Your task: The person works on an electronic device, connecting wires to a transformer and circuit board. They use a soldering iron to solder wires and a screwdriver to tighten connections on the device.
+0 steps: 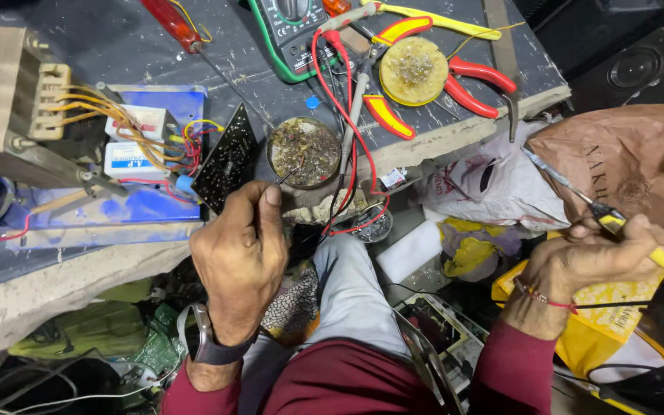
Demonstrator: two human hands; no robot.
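Note:
My left hand [241, 253] pinches a thin wire [289, 174] whose tip dips into a small round tin of dark flux [303, 151] at the bench edge. A black circuit board [225, 162] stands just left of the tin, wired to a blue tray. My right hand [589, 261] is off to the right, away from the bench, gripping a yellow-handled soldering iron [612, 220] whose metal shaft points up-left over the bags. A watch sits on my left wrist, a red thread on my right.
A transformer [17, 96] with yellow wires sits at left on the blue tray [147, 206]. Behind the tin are a multimeter [293, 31] with red leads, red-handled pliers [463, 77], a round yellow tin [414, 71] and a red screwdriver [174, 23]. Plastic bags [616, 157] lie right.

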